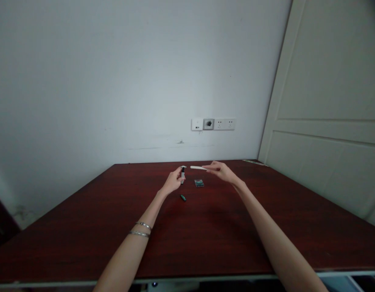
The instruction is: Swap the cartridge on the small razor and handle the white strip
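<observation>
My left hand [173, 182] is closed around a small upright tool [183, 173] with a grey lower part, a black neck and a pale crosswise top, shaped like a razor; its exact kind is unclear. Pinched in the fingers of my right hand [220, 170] is a slim white stick [197, 167], held nearly level. Its rounded tip points at the tool's top, with a small gap between them. Below and between the hands lies a small clear case [199, 183] with something green inside. A short dark green and black piece [183, 198] rests on the table nearer to me.
The dark red wooden table [224, 239] reaches back to a pale wall [129, 81]. Low on that wall is a row of sockets and switch plates [213, 124]. A white panelled door [330, 117] stands on the right. A thin flat strip [255, 162] lies at the far right edge.
</observation>
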Demonstrator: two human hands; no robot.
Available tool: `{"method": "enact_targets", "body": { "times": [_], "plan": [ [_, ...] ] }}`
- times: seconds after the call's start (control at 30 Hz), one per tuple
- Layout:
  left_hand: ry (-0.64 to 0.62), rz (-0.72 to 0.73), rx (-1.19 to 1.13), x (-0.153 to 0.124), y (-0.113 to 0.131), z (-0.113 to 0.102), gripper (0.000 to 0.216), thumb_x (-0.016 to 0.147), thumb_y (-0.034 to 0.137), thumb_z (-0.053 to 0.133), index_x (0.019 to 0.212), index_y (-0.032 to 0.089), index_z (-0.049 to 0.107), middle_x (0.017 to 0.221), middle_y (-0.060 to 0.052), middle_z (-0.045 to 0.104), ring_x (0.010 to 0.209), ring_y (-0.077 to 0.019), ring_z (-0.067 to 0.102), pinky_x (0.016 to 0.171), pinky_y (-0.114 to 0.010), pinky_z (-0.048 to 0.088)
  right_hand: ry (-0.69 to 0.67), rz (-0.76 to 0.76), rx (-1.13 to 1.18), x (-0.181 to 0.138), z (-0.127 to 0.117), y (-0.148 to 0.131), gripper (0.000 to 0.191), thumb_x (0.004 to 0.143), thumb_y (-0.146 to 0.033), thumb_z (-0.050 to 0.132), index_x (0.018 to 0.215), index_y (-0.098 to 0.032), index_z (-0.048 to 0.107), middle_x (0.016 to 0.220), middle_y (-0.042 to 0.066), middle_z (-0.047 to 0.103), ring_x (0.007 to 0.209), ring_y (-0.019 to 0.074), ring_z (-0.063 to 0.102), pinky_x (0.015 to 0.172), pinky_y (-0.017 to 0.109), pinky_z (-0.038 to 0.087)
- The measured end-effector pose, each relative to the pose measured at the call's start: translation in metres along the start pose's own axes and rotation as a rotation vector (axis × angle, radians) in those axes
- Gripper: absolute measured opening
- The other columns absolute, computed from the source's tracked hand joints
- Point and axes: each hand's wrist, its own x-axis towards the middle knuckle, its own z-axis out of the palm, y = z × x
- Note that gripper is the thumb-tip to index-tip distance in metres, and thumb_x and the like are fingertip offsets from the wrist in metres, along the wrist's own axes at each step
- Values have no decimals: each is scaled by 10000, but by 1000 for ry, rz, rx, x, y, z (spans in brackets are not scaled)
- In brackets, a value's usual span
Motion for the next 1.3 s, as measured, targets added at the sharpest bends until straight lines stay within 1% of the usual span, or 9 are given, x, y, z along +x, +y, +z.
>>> {"method": "enact_targets", "body": {
  "times": [0.1, 0.23, 0.43, 0.67, 0.83, 0.93, 1.1, 1.2, 1.3],
  "plan": [
    [-1, 13, 27, 0, 0, 0, 226, 712, 80, 487, 917, 164, 533, 736, 1, 601, 673, -105, 569, 657, -202, 427, 47, -37, 42, 2, 6, -7, 328, 841, -377, 513, 1125, -259, 628, 764, 30, 564, 664, 134, 504, 653, 255, 412],
    [-5, 25, 68, 0, 2, 1, 243, 707, 83, 492, 929, 164, 544, 719, 9, 592, 644, -103, 548, 648, -204, 419, 51, -109, 26, 7, 16, -20, 318, 854, -356, 505, 1143, -281, 612, 816, 32, 561, 689, 126, 520, 677, 248, 407],
    [15, -25, 65, -2, 7, 1, 231, 691, 96, 520, 910, 153, 567, 693, 11, 586, 624, -102, 533, 644, -208, 420, 85, -107, -54, 3, 9, -6, 304, 848, -359, 515, 1120, -279, 627, 789, 32, 564, 666, 127, 523, 671, 254, 407],
    [21, -39, 58, -2, 7, 3, 248, 682, 92, 535, 920, 151, 571, 698, 8, 594, 638, -105, 543, 654, -211, 431, 147, -139, -176, 7, 20, -20, 299, 869, -321, 496, 1151, -330, 595, 836, 36, 578, 740, 133, 529, 729, 268, 370],
    [30, -17, -3, 2, 2, -2, 230, 710, 103, 511, 933, 153, 543, 742, -3, 606, 663, -108, 573, 659, -216, 446, 145, -98, -242, 1, 13, -4, 277, 859, -317, 515, 1116, -343, 615, 816, 36, 570, 742, 141, 526, 741, 290, 363],
    [21, -13, -6, 2, 0, -3, 215, 714, 102, 510, 921, 153, 537, 742, -4, 603, 663, -106, 576, 654, -211, 448, 175, -65, -198, 0, 13, -3, 277, 858, -335, 508, 1110, -327, 624, 812, 39, 574, 726, 145, 524, 713, 284, 378],
    [-13, -31, -1, -1, 2, 6, 254, 709, 100, 523, 956, 158, 549, 725, 0, 605, 669, -111, 581, 657, -215, 454, 197, -86, -97, 5, 20, -18, 304, 866, -355, 486, 1134, -295, 618, 823, 42, 575, 704, 138, 516, 694, 272, 395],
    [-19, -14, -38, 1, 3, 8, 283, 715, 94, 511, 988, 161, 536, 750, -5, 614, 679, -110, 593, 656, -211, 457, 164, -87, -102, 4, 18, -11, 286, 852, -351, 509, 1097, -290, 643, 809, 41, 575, 670, 131, 508, 665, 263, 393],
    [-14, -15, -49, 2, 2, 6, 277, 713, 94, 514, 980, 162, 535, 739, -1, 609, 659, -105, 596, 638, -203, 457, 186, -51, -90, 1, 14, -1, 284, 838, -360, 527, 1074, -272, 659, 771, 34, 565, 635, 127, 500, 641, 258, 394]
  ]
}}
